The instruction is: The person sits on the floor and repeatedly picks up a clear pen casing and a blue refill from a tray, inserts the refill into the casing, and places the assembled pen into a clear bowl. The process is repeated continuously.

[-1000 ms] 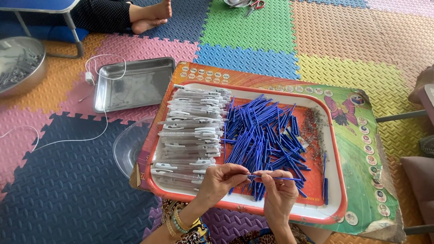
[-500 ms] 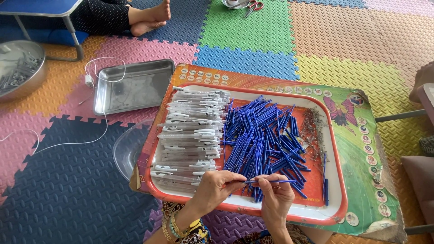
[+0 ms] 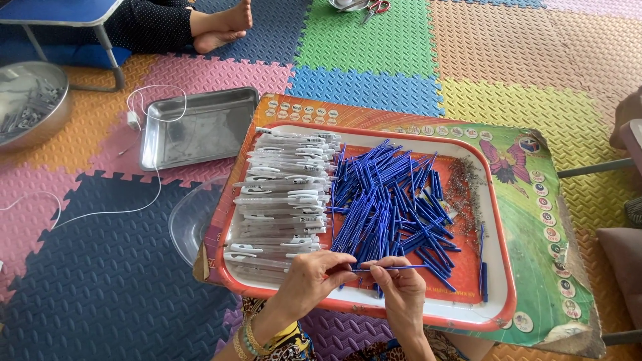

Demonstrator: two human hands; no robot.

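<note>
My left hand [image 3: 314, 277] and right hand [image 3: 400, 289] slid a little toward me, down to the near rim of the red tray [image 3: 468, 314]. The thin blue refill [image 3: 394, 268] I pinched came with them and levelled out, its free end pointing right over the blue pile [image 3: 394, 200]. My right fingers [image 3: 381, 267] closed up against the left fingertips, so less of the refill showed between them than a second ago.

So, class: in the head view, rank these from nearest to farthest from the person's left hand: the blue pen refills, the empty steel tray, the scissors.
From the left hand:
1. Blue pen refills, just beyond it on the red tray.
2. Empty steel tray, on the mat, up and left.
3. Scissors, at the top edge.
</note>
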